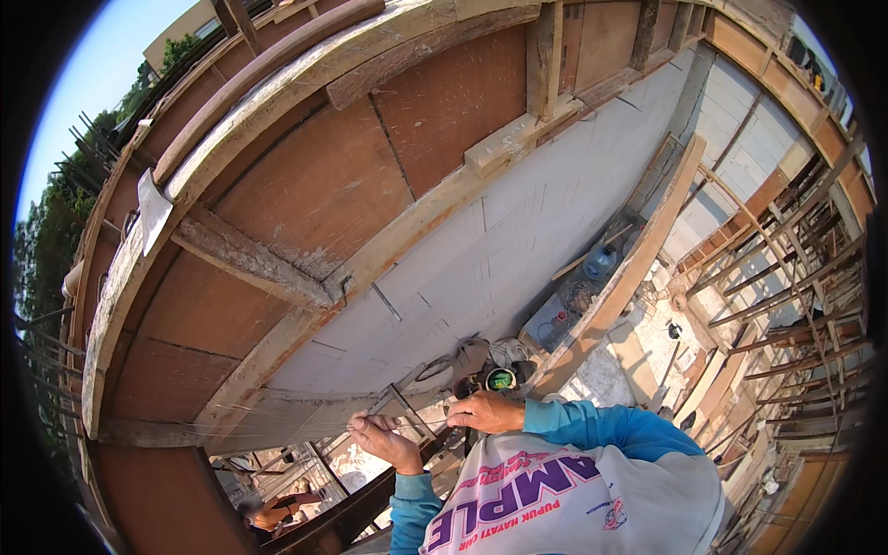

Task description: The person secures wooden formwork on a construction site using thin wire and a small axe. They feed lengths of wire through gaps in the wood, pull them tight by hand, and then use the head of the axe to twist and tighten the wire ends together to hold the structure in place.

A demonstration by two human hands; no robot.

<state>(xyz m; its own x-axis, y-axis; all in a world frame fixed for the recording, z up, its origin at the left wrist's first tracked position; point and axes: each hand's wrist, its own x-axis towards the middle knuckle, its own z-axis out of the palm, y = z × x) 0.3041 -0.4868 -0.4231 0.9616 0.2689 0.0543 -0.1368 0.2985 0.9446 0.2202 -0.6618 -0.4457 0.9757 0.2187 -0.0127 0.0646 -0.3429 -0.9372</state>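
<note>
My left hand (385, 442) is closed, its fingers pinching a bundle of thin wires (277, 425). The strands fan out to the left in front of the wooden formwork. To the right of it, my right hand (487, 412) is also closed, thumb and fingers together at the other end of what looks like the same wire. A short stretch of thin strand shows between the two hands. Both hands are held up in front of my chest, apart from the formwork.
Plywood formwork panels (314, 203) framed with timber beams curve across the front. Below is a pale wall (490, 240). A long plank (638, 277) slopes down at the right, near a blue water jug (599, 262) and a bucket (500, 379). Another person (277, 509) is far below left.
</note>
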